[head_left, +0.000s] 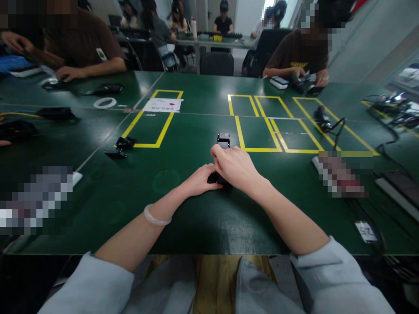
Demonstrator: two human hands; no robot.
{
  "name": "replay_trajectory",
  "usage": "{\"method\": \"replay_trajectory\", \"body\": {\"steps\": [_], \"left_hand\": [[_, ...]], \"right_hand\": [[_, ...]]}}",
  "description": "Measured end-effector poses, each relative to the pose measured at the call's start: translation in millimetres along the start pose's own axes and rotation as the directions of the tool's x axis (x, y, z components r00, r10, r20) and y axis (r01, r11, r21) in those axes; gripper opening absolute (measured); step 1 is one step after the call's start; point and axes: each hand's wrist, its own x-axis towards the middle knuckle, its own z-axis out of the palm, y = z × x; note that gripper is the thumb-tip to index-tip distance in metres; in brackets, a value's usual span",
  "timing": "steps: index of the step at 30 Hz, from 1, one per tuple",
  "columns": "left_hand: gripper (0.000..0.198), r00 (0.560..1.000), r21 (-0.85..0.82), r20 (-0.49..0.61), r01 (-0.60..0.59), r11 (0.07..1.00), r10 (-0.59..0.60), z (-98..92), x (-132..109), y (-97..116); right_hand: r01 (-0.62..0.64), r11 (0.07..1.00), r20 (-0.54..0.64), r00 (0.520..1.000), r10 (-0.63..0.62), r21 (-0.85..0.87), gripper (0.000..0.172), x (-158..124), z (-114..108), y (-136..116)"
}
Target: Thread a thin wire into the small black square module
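My two hands meet at the middle of the green table (196, 218) on a small black device (223, 140). My right hand (236, 166) lies curled over the top of it, fingers wrapped round its far end. My left hand (199, 181), with a pale bangle on the wrist, pinches its near left side. Most of the device is hidden under my hands; only its far end shows.
Yellow tape rectangles (262, 124) mark the table ahead. Small black parts (121, 147) lie at the left, a white paper (163, 104) and a tape ring (104, 103) farther back. Cables and a black device (323, 118) sit at the right. Other people sit across the table.
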Motion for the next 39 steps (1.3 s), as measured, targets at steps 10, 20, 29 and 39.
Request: {"method": "replay_trajectory", "body": {"steps": [10, 20, 29, 39], "left_hand": [[0.050, 1.000, -0.010, -0.005, 0.000, 1.000, 0.000, -0.4, -0.7, 1.7], [0.052, 1.000, -0.017, -0.003, -0.003, 1.000, 0.003, -1.7, -1.3, 3.1], [0.047, 1.000, 0.010, 0.000, 0.010, 1.000, -0.010, -0.4, -0.3, 1.6], [0.048, 1.000, 0.007, -0.001, 0.006, 1.000, -0.006, 0.5, 0.1, 0.1]], "right_hand": [[-0.013, 0.999, -0.020, 1.000, 0.012, -0.043, 0.026, 0.5, 3.7, 1.7], [-0.022, 1.000, 0.003, 1.000, 0.022, -0.017, 0.028, 0.0, -0.8, 2.5], [-0.036, 0.999, 0.003, 0.999, 0.036, -0.027, 0.023, 0.8, 2.5, 2.5], [-0.026, 0.999, 0.013, 1.000, 0.026, -0.030, 0.025, 0.8, 0.9, 3.0]]}}
